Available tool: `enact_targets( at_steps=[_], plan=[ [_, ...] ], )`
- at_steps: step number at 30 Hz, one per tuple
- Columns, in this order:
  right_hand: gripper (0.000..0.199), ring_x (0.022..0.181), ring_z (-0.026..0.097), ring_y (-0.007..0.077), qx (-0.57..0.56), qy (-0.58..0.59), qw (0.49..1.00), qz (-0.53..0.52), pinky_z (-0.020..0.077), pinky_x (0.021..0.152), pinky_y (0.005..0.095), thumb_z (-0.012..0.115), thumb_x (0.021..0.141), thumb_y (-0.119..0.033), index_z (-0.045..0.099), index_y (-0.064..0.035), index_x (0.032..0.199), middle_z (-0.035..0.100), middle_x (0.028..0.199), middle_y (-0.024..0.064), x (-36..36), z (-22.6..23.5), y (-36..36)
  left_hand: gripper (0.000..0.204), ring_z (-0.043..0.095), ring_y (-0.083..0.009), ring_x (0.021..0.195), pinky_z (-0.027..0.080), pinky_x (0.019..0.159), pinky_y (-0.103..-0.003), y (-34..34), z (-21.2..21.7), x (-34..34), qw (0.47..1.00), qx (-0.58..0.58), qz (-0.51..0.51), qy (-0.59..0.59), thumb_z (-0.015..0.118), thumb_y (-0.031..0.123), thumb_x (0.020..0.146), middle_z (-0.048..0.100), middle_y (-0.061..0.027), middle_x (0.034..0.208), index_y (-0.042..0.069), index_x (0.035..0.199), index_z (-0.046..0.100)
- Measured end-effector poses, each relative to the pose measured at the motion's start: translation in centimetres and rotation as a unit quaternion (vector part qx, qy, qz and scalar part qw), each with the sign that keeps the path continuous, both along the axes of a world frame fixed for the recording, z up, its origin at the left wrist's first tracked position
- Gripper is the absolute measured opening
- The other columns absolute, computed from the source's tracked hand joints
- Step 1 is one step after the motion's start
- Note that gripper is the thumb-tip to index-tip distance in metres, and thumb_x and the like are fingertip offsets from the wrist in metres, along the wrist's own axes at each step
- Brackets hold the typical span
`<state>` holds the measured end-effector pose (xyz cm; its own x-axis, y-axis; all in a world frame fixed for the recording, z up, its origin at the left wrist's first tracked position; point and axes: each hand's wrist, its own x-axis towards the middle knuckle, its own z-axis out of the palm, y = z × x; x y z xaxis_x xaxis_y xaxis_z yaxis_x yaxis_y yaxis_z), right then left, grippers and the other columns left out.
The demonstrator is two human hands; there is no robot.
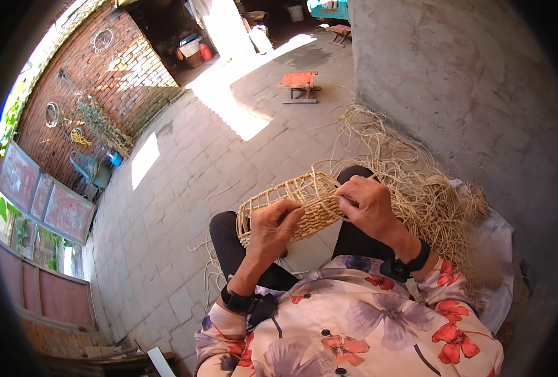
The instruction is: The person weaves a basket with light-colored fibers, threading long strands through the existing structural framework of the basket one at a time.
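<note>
A partly woven straw basket rests across my knees, its near side closely woven and its far side an open lattice. My left hand is closed over the basket's near rim, left of its middle, with the thumb lying along the edge. At the basket's right end, my right hand is pinched with its fingertips against the weave. A thin straw cord shows beside those fingers; what lies between the tips is mostly hidden.
A large tangled heap of straw cord lies at my right on a white sheet, by a grey wall. A small folding stool with an orange seat stands ahead on the paved floor. Metal panels stand at left.
</note>
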<state>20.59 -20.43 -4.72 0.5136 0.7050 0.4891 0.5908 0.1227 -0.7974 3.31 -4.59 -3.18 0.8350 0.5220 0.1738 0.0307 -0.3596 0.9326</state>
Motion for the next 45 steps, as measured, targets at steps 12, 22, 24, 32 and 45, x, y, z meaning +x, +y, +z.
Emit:
enact_targets(
  at_steps=[12,22,24,32,45],
  plan=[
    [0.007,0.067,0.053,0.0055,-0.061,0.083,0.987,0.124,0.0447,0.059,0.0228,0.068,0.090,-0.004,0.066,0.0006,0.094,0.059,0.076,0.0019,-2.5,1.1,1.2,0.015,0.063,-0.0125,0.071,0.051,0.065,-0.026,-0.1,-0.8,-0.2,0.996,-0.070,-0.046,-0.015,0.066,0.000,0.088,0.067,-0.0058,0.081,0.000,0.103,0.070],
    [0.008,0.072,0.055,0.0031,-0.045,0.156,0.980,0.117,0.0452,0.061,0.0207,0.071,0.087,-0.005,0.069,0.0011,0.092,0.061,0.080,0.0000,-2.6,-0.5,2.0,0.014,0.066,-0.0111,0.075,0.052,0.070,-0.024,0.1,-1.1,-0.3,0.995,0.085,-0.017,-0.050,0.067,-0.006,0.084,0.068,-0.0043,0.084,0.001,0.096,0.072],
    [0.009,0.071,0.058,0.0054,-0.051,0.133,0.987,0.081,0.0471,0.062,0.0217,0.071,0.086,-0.005,0.070,0.0010,0.092,0.064,0.081,0.0031,-2.7,-0.1,1.9,0.016,0.065,-0.0096,0.077,0.052,0.072,-0.023,-0.3,-0.4,-0.3,0.990,0.136,-0.006,-0.030,0.066,-0.006,0.085,0.067,-0.0020,0.084,0.002,0.097,0.071],
    [0.007,0.069,0.066,0.0169,-0.016,0.016,1.000,0.015,0.0517,0.060,0.0274,0.071,0.083,-0.006,0.069,-0.0009,0.088,0.067,0.080,0.0108,-2.4,-1.3,2.2,0.014,0.054,-0.0054,0.068,0.045,0.064,-0.021,0.9,-0.7,-1.1,0.987,0.097,0.123,-0.033,0.067,0.004,0.089,0.064,0.0003,0.083,0.002,0.103,0.070],
    [0.010,0.067,0.066,0.0277,0.058,-0.173,0.983,-0.018,0.0535,0.058,0.0353,0.071,0.079,-0.005,0.065,-0.0073,0.087,0.065,0.078,0.0089,-2.1,-2.9,3.2,0.020,0.057,-0.0057,0.067,0.047,0.060,-0.022,1.6,-0.3,-1.3,0.985,0.134,0.112,0.015,0.061,0.005,0.093,0.068,-0.0077,0.098,0.002,0.111,0.067]
  ],
)
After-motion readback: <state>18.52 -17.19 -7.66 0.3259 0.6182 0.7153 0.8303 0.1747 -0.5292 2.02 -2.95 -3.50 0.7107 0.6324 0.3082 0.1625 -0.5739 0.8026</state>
